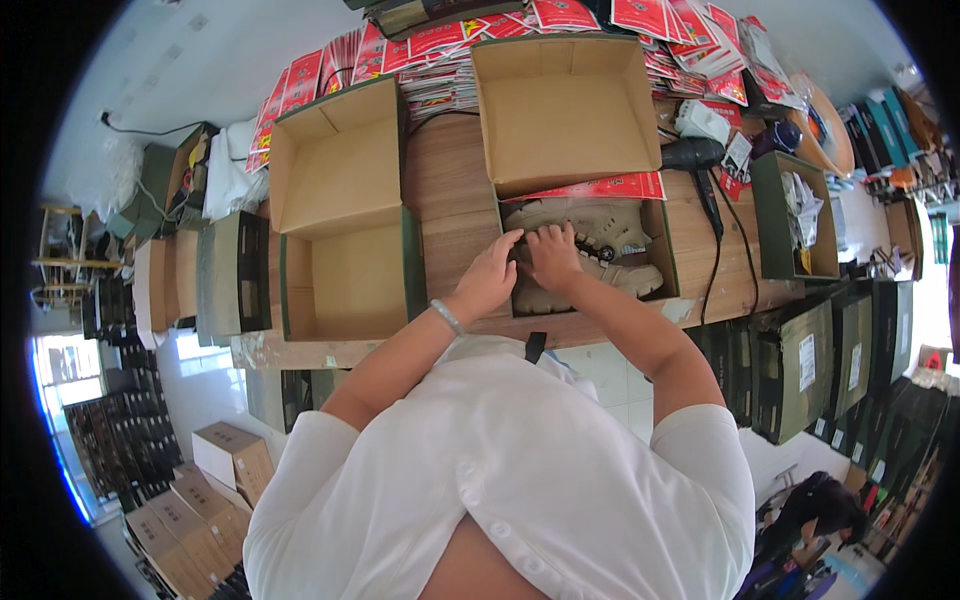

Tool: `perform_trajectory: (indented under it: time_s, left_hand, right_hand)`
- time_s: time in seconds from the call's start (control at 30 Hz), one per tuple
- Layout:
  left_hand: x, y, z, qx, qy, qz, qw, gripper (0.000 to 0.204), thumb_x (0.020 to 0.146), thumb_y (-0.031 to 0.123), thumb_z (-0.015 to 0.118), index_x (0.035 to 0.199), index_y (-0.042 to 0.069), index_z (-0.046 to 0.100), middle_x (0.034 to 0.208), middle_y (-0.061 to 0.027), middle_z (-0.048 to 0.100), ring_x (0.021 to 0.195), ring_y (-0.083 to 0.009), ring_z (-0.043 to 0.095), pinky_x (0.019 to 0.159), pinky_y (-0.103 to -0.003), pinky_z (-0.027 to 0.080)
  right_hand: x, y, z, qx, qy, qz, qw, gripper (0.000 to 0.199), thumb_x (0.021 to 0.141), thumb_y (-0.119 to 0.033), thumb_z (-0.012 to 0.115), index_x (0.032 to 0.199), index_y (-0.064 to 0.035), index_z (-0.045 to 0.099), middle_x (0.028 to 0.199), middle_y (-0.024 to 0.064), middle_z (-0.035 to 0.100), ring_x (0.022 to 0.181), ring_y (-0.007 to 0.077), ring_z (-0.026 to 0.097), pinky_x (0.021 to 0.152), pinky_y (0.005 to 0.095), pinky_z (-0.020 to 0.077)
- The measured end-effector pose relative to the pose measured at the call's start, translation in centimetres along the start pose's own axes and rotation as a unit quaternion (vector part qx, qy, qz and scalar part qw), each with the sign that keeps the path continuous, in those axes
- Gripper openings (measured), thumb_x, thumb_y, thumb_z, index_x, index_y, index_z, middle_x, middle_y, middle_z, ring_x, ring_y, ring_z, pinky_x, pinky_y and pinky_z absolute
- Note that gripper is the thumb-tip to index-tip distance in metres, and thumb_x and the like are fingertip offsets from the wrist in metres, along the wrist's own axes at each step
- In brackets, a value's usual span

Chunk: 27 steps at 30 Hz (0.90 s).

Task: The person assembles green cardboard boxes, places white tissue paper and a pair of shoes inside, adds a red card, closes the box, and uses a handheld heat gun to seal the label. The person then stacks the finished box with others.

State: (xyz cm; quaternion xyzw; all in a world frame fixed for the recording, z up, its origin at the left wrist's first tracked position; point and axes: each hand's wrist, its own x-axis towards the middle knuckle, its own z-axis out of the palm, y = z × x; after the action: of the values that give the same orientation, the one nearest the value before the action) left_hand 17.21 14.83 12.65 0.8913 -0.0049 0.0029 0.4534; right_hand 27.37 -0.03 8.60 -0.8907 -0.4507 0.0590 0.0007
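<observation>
Hands meet at the counter's near edge: the left hand [490,275] and right hand [553,256] press, fingers curled together, on a pair of tan suede lace-up boots [590,245] lying heel-to-toe so both fit the open green cardboard shoebox [668,262]. Left of it, an empty open green box [340,275] sits. Red printed leaflets [440,50] pile along the far edge.

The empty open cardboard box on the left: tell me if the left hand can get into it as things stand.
Probably yes. The left hand rests on the beige boots in the neighbouring box, and the empty open cardboard box beside it stands uncovered, with nothing between.
</observation>
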Motion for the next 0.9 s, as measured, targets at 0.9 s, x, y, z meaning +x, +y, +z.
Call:
perform_trajectory:
  time_s: [0.9]
  left_hand:
    - [3.2, -2.6, 10.8, 0.196, -0.324, -0.098, 0.920, 0.047, 0.083, 0.034, 0.063, 0.121, 0.007, 0.060, 0.118, -0.0153, 0.063, 0.109, -0.0337, 0.059, 0.094, -0.043, 0.044]
  right_hand:
    - [-12.1, 13.4, -10.5, 0.686, 0.352, 0.202, 0.604, 0.015, 0.090, -0.016, 0.069, 0.087, -0.0017, 0.065, 0.078, -0.0033, 0.062, 0.068, 0.0031, 0.051, 0.061, 0.0183, 0.0389]
